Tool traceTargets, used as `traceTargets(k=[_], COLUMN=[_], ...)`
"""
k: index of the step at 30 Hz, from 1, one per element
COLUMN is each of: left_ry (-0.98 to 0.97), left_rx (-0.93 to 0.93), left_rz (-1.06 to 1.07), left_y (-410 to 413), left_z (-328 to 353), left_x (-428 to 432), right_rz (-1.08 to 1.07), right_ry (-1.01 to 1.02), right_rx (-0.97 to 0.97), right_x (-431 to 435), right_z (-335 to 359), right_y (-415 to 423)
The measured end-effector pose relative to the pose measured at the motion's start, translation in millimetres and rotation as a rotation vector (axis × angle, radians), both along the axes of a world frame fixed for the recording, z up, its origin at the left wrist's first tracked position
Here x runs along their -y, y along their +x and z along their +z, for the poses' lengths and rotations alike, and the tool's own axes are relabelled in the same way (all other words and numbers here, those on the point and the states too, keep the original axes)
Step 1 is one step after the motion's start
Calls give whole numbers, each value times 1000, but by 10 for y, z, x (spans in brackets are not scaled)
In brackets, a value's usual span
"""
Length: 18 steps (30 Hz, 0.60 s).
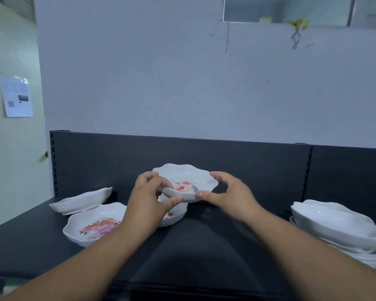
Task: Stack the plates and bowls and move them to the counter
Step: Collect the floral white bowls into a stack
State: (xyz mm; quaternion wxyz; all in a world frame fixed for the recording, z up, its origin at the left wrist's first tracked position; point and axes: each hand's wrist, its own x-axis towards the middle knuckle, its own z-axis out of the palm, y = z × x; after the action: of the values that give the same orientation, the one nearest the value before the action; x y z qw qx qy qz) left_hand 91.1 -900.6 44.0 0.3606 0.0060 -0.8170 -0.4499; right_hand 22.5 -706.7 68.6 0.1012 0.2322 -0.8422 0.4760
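Black tabletop (193, 246) under a pale wall carries the dishes, and above its middle both hands hold a scalloped floral bowl (189, 179). The left hand (148, 198) pinches its near-left rim between thumb and curled fingers, and the right hand (228, 192) pinches its near-right rim likewise. Just beneath sits a second floral bowl (174, 216), perhaps touching it; to the left a third floral bowl (91, 224) props a tilted white bowl (80, 200), and a stack of white bowls (334, 227) stands at the right.
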Motion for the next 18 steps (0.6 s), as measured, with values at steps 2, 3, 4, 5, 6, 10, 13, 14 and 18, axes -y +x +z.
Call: traceTargets(k=[2, 3, 4, 5, 6, 10, 13, 14, 18], left_ry=[10, 12, 12, 3, -13, -2, 30, 28, -22], left_rx=[-16, -29, -41, -57, -64, -88, -83, -78, -44], left_rz=[-11, -16, -24, -26, -21, -100, -172, -184, -208], left_y=[-41, -70, -96, -120, -139, -229, -312, -338, -443], left_z=[22, 35, 55, 78, 109, 225, 252, 251, 213], left_x=[-213, -326, -446, -574, -711, -1306, -1735, -1869, -2333], right_rz=[-18, -33, -45, -55, -63, -112, -133, -135, -142], right_ry=[13, 32, 45, 44, 36, -19, -49, -58, -80], right_rx=[-6, -16, -26, -36, -44, -58, -33, -21, 24], right_x=[-238, -364, -498, -638, -782, -1388, -1843, -1990, -2494], right_z=[76, 107, 134, 161, 188, 313, 378, 391, 388], right_y=[17, 16, 13, 10, 8, 36, 18, 6, -44])
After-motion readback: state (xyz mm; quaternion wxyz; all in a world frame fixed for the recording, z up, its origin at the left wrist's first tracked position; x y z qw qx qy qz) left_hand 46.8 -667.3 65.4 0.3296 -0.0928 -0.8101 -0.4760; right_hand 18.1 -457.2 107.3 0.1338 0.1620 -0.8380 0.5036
